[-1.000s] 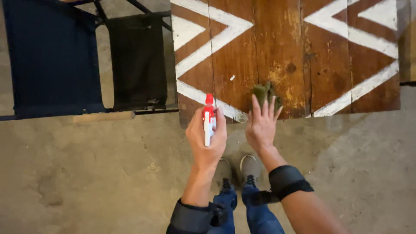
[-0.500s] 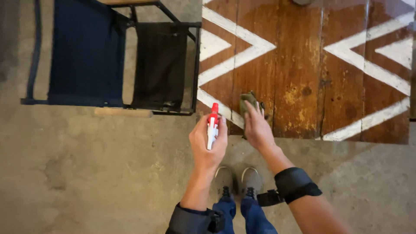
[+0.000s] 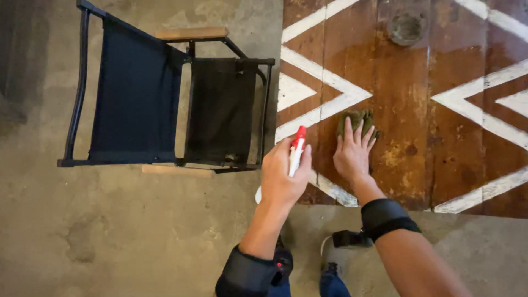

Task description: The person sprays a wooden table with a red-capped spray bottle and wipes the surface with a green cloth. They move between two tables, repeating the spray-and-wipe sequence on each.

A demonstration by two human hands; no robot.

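My left hand point(image 3: 283, 176) grips a white spray bottle with a red nozzle point(image 3: 297, 147), held upright just off the near left edge of a brown wooden tabletop point(image 3: 418, 137) painted with white zigzag lines. My right hand point(image 3: 352, 154) lies flat, fingers spread, pressing an olive-green cloth point(image 3: 356, 121) onto the wood near that edge. Both forearms wear dark bands.
A folding chair point(image 3: 165, 104) with dark blue fabric, black frame and wooden armrests stands to the left of the table on the concrete floor point(image 3: 110, 236). A round grey disc point(image 3: 406, 25) lies at the table's far side. My shoes point(image 3: 335, 258) show below.
My right hand has slid the cloth further onto the tabletop. The view has shifted so the table and chair sit lower and larger. The spray bottle stays in my left hand.
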